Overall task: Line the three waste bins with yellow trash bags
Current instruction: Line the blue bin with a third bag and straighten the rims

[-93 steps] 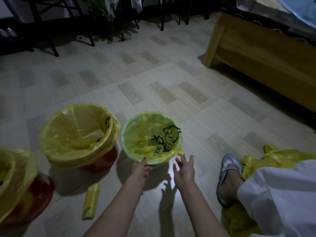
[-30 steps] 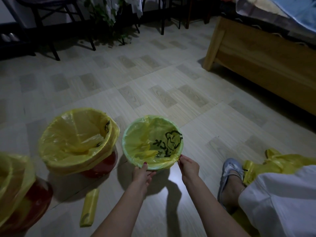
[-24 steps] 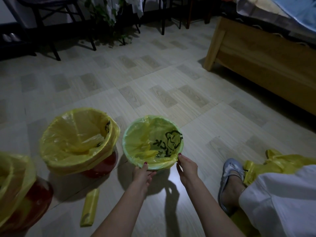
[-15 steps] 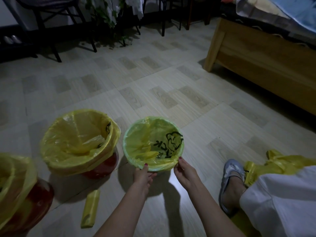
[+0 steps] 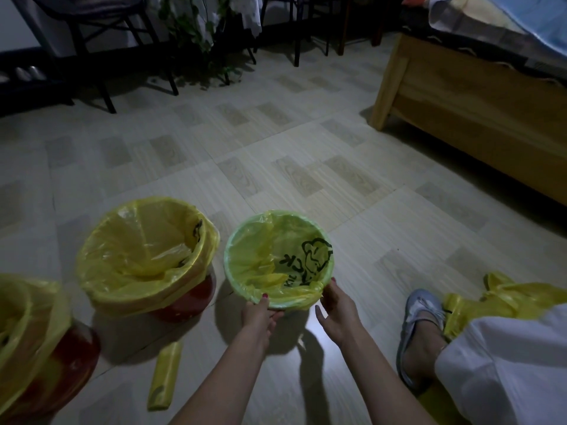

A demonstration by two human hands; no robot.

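- Left grip (image 5: 259, 314) holds the near rim of the green bin (image 5: 242, 289), thumb on top of the folded-over bag edge and the other fingers curled beneath it.
- Right grip (image 5: 339, 311) sits at the bin's near-right rim, thumb against the knotted bunch of yellow bag (image 5: 306, 291) there; the remaining fingers are loosely spread below the rim, and I cannot tell whether they pinch the plastic.
- That yellow bag lines the green bin, its edge turned over the rim, with a black cartoon print (image 5: 310, 260) showing on the inner right wall.
- Just left of it stands a red bin (image 5: 184, 302), lined with a second yellow bag (image 5: 144, 253) that drapes thickly over its rim.
- Another red bin (image 5: 64, 357), at the lower left edge and partly cut off, also carries a yellow liner (image 5: 27, 314).
- A folded yellow bag roll (image 5: 164, 380) lies on the tiled floor (image 5: 276, 167) between the red bins and the left forearm.
- On the right, a foot in a grey slipper (image 5: 420, 317) rests beside crumpled yellow plastic (image 5: 506, 299) and white clothing (image 5: 506, 372).
- A wooden bed frame (image 5: 460, 102) fills the upper right; dark chair legs (image 5: 101, 81) and a plant (image 5: 196, 35) stand along the far side.
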